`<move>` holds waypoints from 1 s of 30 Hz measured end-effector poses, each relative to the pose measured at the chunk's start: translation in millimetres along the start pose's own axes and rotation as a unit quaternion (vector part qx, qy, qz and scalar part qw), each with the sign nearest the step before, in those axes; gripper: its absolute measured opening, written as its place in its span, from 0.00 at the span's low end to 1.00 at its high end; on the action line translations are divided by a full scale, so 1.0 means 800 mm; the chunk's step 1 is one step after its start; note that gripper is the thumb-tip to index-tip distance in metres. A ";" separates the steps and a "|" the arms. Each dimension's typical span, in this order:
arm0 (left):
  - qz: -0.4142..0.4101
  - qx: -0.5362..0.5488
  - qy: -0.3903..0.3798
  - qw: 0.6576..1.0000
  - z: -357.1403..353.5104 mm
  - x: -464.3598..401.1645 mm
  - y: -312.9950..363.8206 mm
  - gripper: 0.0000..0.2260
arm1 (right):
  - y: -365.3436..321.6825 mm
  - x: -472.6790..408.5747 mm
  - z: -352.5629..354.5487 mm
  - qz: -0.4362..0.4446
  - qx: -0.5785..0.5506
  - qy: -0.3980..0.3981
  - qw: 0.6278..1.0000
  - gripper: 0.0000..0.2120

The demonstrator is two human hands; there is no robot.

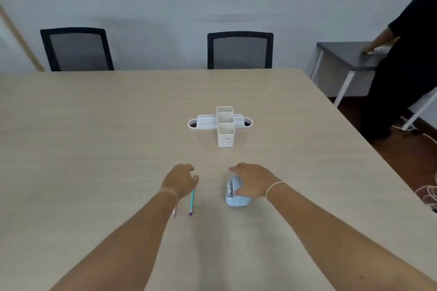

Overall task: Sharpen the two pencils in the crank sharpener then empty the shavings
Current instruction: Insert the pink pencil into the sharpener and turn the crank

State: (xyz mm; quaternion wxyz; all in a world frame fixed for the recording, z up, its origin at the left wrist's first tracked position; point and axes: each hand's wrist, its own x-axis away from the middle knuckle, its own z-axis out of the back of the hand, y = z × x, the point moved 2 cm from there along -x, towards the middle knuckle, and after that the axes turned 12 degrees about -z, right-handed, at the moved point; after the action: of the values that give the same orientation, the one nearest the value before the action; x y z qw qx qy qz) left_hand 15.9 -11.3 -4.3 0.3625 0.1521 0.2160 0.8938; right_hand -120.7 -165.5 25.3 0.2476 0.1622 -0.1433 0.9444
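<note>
A light blue crank sharpener [236,198] stands on the wooden table [94,137] near the front. My right hand [253,182] rests over its top and right side, fingers spread. A teal pencil [191,202] with a purple end lies on the table just under my left hand [181,181], whose fingers curl down over the pencil's far end. A pink pencil [174,212] peeks out beneath my left wrist, mostly hidden. Whether the left hand grips a pencil is unclear.
A white desk organiser [224,125] with upright compartments stands at the table's middle, beyond my hands. Two black mesh chairs [240,51] are behind the far edge. A person in dark clothes [402,66] stands at the right by a grey side table [343,54].
</note>
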 end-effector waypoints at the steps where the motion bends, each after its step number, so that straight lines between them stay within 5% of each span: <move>1: 0.011 -0.003 -0.012 1.000 -0.006 0.003 -0.003 0.19 | -0.001 0.000 -0.002 -0.001 0.013 -0.007 1.000 0.32; 14: 0.068 0.004 -0.022 0.997 -0.072 -0.001 -0.020 0.18 | 0.007 -0.029 -0.031 0.002 0.027 0.024 0.999 0.18; 30: 0.079 -0.009 -0.030 0.996 -0.104 0.000 -0.037 0.12 | 0.005 -0.028 -0.032 -0.005 0.007 0.043 0.999 0.18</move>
State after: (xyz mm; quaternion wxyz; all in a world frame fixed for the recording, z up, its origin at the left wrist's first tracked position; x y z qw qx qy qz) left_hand -2.8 -15.3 -90.6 0.2980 0.1923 0.1842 0.9167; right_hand -110.1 -169.1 -7.2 0.2574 0.1240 -0.1253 0.9501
